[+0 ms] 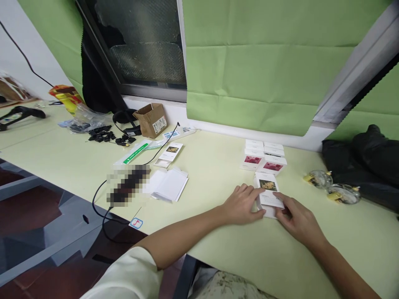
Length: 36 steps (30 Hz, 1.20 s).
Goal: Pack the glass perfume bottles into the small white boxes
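A small white box with a yellow-flower picture (268,189) lies on the pale green table (218,174) in front of me. My left hand (245,204) grips its left side, fingers curled onto the top face. My right hand (297,221) pinches its near right corner. Just behind it stand several similar white boxes with red pictures (263,157) in a tight group.
Flat white box blanks (168,183) and another flower-printed carton (171,153) lie to the left, beside a blurred dark object (128,185) with a black cable. A brown cardboard box (151,119), black small parts (102,135), clear bags (330,187) and black cloth (364,160) sit around.
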{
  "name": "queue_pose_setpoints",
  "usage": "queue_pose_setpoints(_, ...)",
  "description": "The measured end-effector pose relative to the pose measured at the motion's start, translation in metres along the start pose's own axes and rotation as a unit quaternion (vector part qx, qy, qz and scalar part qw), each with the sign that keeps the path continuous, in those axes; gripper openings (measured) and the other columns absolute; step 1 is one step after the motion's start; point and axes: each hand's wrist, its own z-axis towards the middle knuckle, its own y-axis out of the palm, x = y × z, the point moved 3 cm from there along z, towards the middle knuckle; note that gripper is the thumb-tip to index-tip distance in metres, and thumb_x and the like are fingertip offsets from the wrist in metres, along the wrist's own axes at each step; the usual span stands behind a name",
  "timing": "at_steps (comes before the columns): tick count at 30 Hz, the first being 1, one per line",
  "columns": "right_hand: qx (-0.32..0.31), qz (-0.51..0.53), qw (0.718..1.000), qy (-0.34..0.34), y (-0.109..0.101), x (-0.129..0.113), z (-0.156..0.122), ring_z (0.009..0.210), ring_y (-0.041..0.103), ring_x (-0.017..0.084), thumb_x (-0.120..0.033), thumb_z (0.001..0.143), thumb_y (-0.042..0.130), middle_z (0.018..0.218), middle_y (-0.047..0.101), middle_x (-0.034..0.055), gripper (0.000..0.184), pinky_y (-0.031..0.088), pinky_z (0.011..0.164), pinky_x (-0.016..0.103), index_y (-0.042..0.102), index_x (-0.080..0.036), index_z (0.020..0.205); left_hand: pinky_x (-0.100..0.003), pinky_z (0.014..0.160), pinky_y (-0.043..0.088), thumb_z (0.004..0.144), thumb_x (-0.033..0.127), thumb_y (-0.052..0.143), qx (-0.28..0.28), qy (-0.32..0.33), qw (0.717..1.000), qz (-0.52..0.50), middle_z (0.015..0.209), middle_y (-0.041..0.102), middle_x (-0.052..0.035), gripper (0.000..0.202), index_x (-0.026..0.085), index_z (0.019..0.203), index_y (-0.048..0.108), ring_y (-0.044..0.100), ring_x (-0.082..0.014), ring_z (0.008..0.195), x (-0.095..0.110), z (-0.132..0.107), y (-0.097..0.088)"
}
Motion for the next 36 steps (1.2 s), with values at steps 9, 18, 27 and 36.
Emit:
queue_pose_setpoints(9, 0.017, -0.014, 1.000, -0.017, 0.001, -0.001, 0.001, 0.074, 0.068, 0.020, -0.028, 0.101, 0.054, 0.094, 0.072, 0.0046, 0.043, 0.057, 0.072, 0.034, 0.054, -0.022, 0.143, -0.044, 0.098, 0.044, 0.095, 0.050, 0.064, 0.000, 0.000, 1.000, 0.005, 0.122, 0.064, -0.0101, 0.062, 0.024, 0.148, 0.047, 0.055, -0.0308, 0.115, 0.001, 0.000, -0.003)
queue_pose_setpoints(18, 0.004, -0.009, 1.000, -0.003, 0.003, -0.002, 0.001, 0.074, 0.067, 0.020, -0.028, 0.100, 0.053, 0.094, 0.071, 0.0050, 0.042, 0.056, 0.072, 0.034, 0.055, -0.022, 0.142, -0.044, 0.099, 0.044, 0.094, 0.045, 0.066, 0.020, 0.011, 1.000, -0.018, 0.119, 0.066, -0.0083, 0.060, 0.024, 0.147, 0.047, 0.056, -0.0291, 0.111, -0.002, 0.001, -0.003)
queue_pose_setpoints(27, -0.008, 0.034, 0.999, 0.018, 0.003, -0.002, 0.004, 0.076, 0.067, 0.020, -0.030, 0.101, 0.052, 0.099, 0.073, 0.0071, 0.041, 0.056, 0.074, 0.035, 0.055, -0.024, 0.141, -0.045, 0.100, 0.044, 0.096, 0.047, 0.065, 0.010, 0.017, 1.000, -0.006, 0.119, 0.065, -0.0093, 0.059, 0.024, 0.148, 0.048, 0.055, -0.0299, 0.113, -0.004, 0.001, -0.004)
queue_pose_setpoints(36, -0.058, 0.092, 0.993, 0.051, 0.003, -0.003, 0.013, 0.078, 0.065, 0.020, -0.040, 0.104, 0.050, 0.096, 0.070, 0.0053, 0.042, 0.053, 0.072, 0.034, 0.053, -0.024, 0.143, -0.046, 0.104, 0.044, 0.104, 0.048, 0.055, 0.001, 0.022, 0.999, -0.025, 0.124, 0.065, -0.0082, 0.047, 0.028, 0.146, 0.051, 0.055, -0.0282, 0.114, -0.002, 0.002, -0.012)
